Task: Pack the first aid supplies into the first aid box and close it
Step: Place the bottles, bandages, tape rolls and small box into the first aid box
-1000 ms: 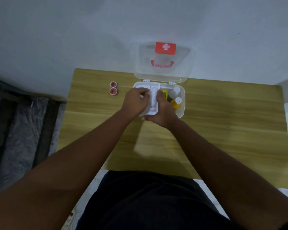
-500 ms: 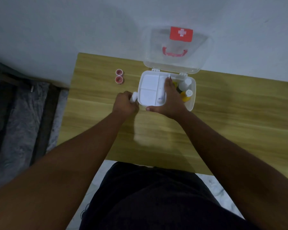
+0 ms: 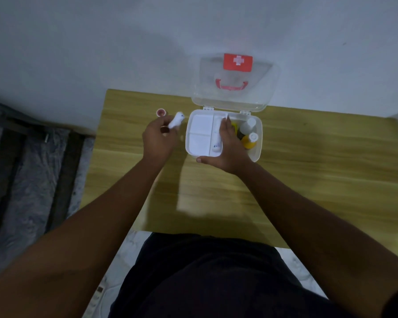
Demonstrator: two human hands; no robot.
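My left hand [image 3: 159, 138] grips a white roll [image 3: 176, 119], partly hiding one of two red caps [image 3: 161, 112]. My right hand [image 3: 228, 145] lies flat on the tray [image 3: 200, 134], beside two bottles [image 3: 247, 127] in the box [image 3: 257, 143].

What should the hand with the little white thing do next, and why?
Probably carry the small white item in the left hand over into an empty tray compartment: the first aid box stands open and the right hand steadies the tray.
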